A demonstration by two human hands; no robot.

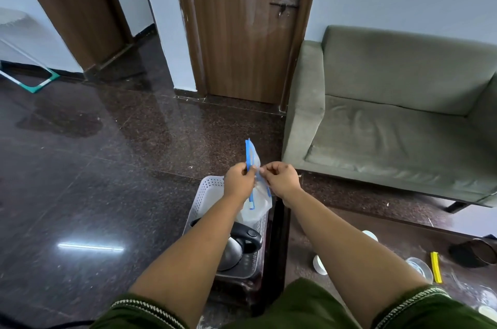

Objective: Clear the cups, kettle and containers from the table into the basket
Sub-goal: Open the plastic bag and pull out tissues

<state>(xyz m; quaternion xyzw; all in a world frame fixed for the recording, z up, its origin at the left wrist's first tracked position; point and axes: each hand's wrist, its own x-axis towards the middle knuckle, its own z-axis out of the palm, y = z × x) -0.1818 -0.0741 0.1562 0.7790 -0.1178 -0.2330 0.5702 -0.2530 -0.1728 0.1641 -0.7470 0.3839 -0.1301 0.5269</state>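
My left hand (238,181) and my right hand (281,176) both pinch the top of a clear plastic bag with blue edging (252,162), holding it above the white perforated basket (207,194). The bag's lower part hangs down into the basket. A steel kettle with a black handle (236,245) lies in the basket's near end, partly hidden by my left forearm. On the dark table (390,232) to the right lie a white cup (320,264), a second white cup (372,234) behind my right arm, a clear lidded container (419,267) and a dark round container (476,252).
A yellow clip (436,267) lies on the table beside the clear container. A green sofa (390,119) stands behind the table on the right. A brown door (242,27) is straight ahead. Dark polished floor (94,167) spreads to the left.
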